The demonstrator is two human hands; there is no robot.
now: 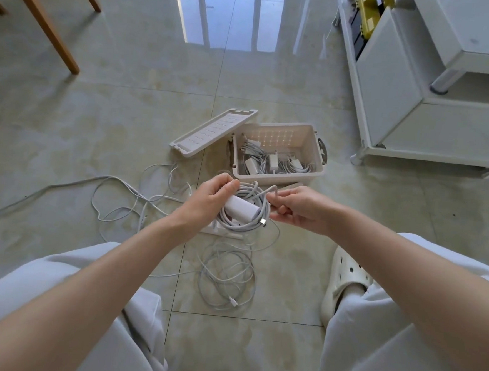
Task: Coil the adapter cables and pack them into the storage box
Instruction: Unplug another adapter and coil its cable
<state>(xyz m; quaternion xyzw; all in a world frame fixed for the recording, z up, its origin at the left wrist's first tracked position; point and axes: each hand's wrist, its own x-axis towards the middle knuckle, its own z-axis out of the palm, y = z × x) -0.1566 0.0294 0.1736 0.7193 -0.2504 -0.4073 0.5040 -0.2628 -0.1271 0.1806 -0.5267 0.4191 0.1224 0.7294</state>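
Adapter cable (pixel 243 228) is looped around its white adapter (pixel 240 208), gripped in the curled fingers of the left hand (pixel 207 201) just before the near wall of the storage box (pixel 281 181). The fingers of the right hand (pixel 299 208) pinch the free end. Tucking that end under a loop, with the coil kept tight, should stop it springing open in the storage box.

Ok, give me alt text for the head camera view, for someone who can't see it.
A person's left hand grips a white adapter and its coiled cable, while the right hand pinches a strand of that cable. Just beyond, an open storage box holds packed adapters, its lid beside it, and loose cables lie on the tiled floor.
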